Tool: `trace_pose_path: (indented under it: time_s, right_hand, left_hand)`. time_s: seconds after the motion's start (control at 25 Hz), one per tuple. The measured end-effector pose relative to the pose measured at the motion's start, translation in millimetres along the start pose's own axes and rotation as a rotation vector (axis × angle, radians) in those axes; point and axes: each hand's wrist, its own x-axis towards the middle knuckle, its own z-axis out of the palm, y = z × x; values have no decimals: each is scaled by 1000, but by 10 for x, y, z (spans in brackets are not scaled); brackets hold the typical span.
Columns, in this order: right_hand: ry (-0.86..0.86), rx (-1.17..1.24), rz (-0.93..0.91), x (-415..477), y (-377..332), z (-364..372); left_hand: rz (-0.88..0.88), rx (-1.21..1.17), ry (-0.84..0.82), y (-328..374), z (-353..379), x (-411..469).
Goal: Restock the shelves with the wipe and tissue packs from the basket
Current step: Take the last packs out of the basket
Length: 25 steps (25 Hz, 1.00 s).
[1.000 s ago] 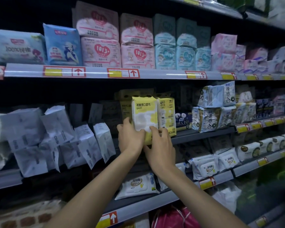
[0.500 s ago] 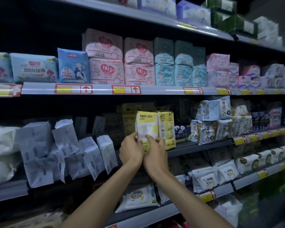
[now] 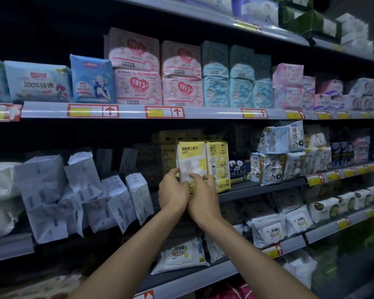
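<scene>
Yellow wipe pack point(image 3: 191, 162): upright at the front of the middle shelf point(image 3: 268, 187), touching the neighbouring yellow pack point(image 3: 218, 162); your hands hide its base.
Risk: it looks tall and soft, so if you let go unevenly it may tip forward off the edge.
Left hand point(image 3: 173, 190): fingers curl round the pack's lower left edge.
Right hand point(image 3: 203, 194): fingertips pinch its lower front.

Yellow-and-white wipe pack point(image 3: 191, 161), pink packs point(image 3: 136, 67) above

One wide-angle head-worn view faces the shelves point(image 3: 134, 111) from close by, looking forward and slightly rightward along them.
</scene>
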Motion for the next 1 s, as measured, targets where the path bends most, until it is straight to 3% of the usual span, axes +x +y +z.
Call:
trace_pose_path:
  time_s: [0.72,1.0]
  right_hand:
    - [-57,-67,36,-95,-152,-408]
    - [-309,-302,-18,120,-157,-397]
  left_hand:
    - [49,82,-210,292,-517,-403]
    - [28,71,-248,235,-497,-343]
